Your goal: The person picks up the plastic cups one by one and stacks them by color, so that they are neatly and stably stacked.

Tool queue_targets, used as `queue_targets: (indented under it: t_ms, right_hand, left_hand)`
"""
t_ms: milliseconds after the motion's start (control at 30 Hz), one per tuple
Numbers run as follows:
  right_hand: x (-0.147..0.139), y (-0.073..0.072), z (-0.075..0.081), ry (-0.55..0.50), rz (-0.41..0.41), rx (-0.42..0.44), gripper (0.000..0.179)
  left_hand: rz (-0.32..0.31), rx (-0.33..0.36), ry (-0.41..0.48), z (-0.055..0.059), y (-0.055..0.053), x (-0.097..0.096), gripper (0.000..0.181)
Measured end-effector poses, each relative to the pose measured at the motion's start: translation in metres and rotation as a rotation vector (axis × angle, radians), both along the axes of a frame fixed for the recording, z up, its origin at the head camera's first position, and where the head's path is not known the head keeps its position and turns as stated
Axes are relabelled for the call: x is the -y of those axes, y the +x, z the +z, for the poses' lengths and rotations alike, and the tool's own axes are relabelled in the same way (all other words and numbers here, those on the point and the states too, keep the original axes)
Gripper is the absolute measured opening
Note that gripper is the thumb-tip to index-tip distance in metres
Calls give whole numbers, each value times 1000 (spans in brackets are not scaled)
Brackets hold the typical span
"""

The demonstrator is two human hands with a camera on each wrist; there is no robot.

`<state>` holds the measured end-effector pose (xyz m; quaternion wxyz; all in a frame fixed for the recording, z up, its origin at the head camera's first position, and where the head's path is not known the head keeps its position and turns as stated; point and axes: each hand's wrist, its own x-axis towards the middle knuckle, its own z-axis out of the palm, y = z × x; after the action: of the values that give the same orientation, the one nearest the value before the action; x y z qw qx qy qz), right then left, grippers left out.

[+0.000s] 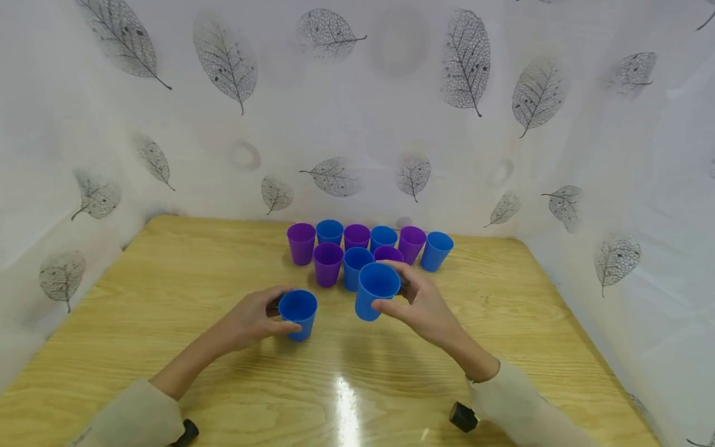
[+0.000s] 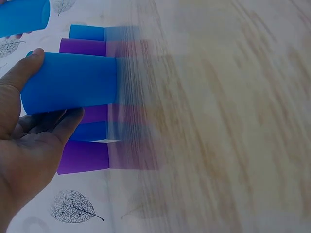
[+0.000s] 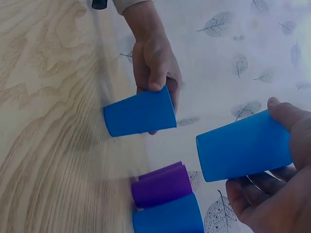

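My left hand [image 1: 248, 320] grips a blue cup [image 1: 299, 320] around its side, thumb on the near face and fingers behind. That cup stands upright with its base at the tabletop. Higher up and to the right, my right hand [image 1: 426, 305] holds another blue cup [image 1: 371, 299], its mouth upward. In the right wrist view this second cup [image 3: 243, 148] is raised off the wood, thumb on one side and fingers on the other. Just beyond it is a front row with a purple cup [image 1: 328, 266], a blue cup [image 1: 354, 273] and a purple cup [image 1: 388, 252] partly hidden by my right hand.
Behind that row, purple and blue cups alternate, from a purple cup [image 1: 301, 245] at left to a blue cup [image 1: 437, 253] at right. All stand on a wooden table [image 1: 184, 273]. A white leaf-printed curtain [image 1: 368, 124] encloses the back and sides.
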<state>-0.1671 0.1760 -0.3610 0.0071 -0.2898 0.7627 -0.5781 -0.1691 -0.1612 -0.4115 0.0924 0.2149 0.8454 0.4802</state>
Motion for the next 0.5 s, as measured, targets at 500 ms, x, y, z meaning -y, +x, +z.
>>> queue_targets:
  t_ms: [500]
  right_hand:
    - [41,-13,9,-32,1,60,64]
  left_hand:
    - [4,26,15,1,-1,0,71]
